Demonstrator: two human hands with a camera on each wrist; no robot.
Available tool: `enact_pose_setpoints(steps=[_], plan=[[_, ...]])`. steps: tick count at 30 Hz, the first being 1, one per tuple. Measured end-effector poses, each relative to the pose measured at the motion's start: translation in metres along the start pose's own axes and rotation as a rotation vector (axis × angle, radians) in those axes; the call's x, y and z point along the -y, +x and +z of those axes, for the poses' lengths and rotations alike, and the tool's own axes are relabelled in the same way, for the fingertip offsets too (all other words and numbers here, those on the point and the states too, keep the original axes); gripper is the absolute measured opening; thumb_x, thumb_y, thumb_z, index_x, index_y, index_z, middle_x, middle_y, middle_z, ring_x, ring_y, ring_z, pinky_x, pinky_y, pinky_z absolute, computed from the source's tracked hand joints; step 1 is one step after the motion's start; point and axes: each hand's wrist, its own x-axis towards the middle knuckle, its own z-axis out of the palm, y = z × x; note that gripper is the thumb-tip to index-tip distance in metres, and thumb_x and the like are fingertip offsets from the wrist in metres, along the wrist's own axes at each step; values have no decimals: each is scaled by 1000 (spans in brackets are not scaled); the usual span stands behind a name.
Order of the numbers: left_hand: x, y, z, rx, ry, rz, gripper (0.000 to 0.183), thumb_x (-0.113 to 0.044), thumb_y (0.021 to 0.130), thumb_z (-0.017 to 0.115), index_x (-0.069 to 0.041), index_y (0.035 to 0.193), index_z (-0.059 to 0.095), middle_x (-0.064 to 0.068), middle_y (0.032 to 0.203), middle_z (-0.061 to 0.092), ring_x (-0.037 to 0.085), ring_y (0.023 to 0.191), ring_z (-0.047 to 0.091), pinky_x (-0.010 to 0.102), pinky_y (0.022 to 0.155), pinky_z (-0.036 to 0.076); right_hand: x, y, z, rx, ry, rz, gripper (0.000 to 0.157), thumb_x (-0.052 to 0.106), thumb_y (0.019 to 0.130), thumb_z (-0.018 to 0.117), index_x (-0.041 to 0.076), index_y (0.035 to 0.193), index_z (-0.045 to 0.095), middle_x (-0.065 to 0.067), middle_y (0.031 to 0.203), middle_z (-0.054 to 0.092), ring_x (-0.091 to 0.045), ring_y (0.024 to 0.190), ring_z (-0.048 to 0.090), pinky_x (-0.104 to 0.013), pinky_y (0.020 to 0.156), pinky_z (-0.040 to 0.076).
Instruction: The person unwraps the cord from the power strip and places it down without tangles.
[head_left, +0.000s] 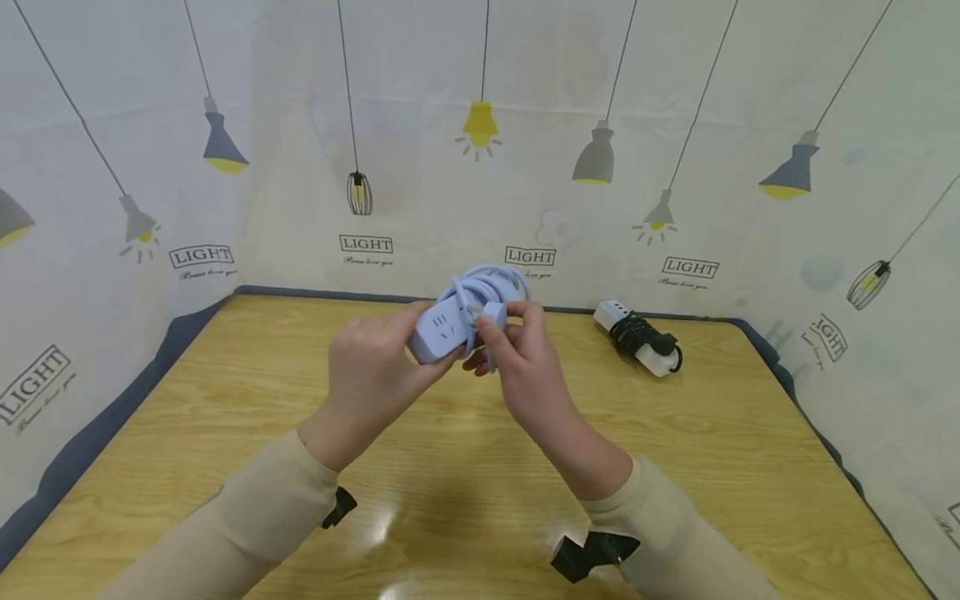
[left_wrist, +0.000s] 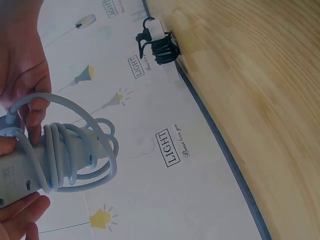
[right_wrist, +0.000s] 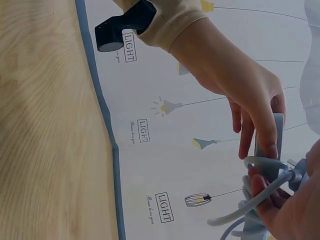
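A light blue power strip [head_left: 441,333] is held up over the table, its end socket showing in the head view. My left hand [head_left: 371,358] grips it by that end. Coils of its blue cord [left_wrist: 60,155] wrap round the strip's body, and one loose loop stands out in the left wrist view. The plug [head_left: 493,313] on the cord is pinched between the thumb and fingers of my right hand [head_left: 525,358], close beside the strip. In the right wrist view the plug's metal prongs point toward the strip.
Another power strip [head_left: 611,314], white with a black cord wound round it, lies at the back right of the wooden table [head_left: 247,375]. A white cloth [head_left: 435,200] printed with lamps encloses the back and sides. Black cameras [head_left: 573,557] are strapped at both wrists.
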Motion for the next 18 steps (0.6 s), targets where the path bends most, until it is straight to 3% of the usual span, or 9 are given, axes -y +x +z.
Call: enact_pose_setpoints(steps=[4,8,16,18], plan=[[3,1,-3,17,-23,-43,45,-30,74,85,0,104,69,11,81,71,17,52,57,31,43,42,-3,-1,-3,13,29,-65,28,19,104,45,2,124,35,-26,86,62,-30,71,65,-47,71,56],[9,2,-6,13,-99,-132,47,-26,72,87,2,105,68,12,87,71,19,61,62,32,48,45,-4,-4,-7,51,70,-109,24,13,104,42,-1,122,37,-32,86,58,-35,72,64,-44,71,57],[21,0,-12,48,-370,-394,44,-13,74,87,3,110,66,11,103,70,20,87,65,37,74,53,-11,-12,-17,160,-1,-67,23,11,104,43,-3,123,41,-24,89,62,-33,76,66,-39,72,57],[23,0,-14,66,-436,-459,44,-11,75,85,3,111,65,11,106,69,19,92,65,33,79,53,-14,-14,-20,179,-22,-45,23,11,104,44,-4,121,43,-24,88,63,-36,76,65,-41,72,56]])
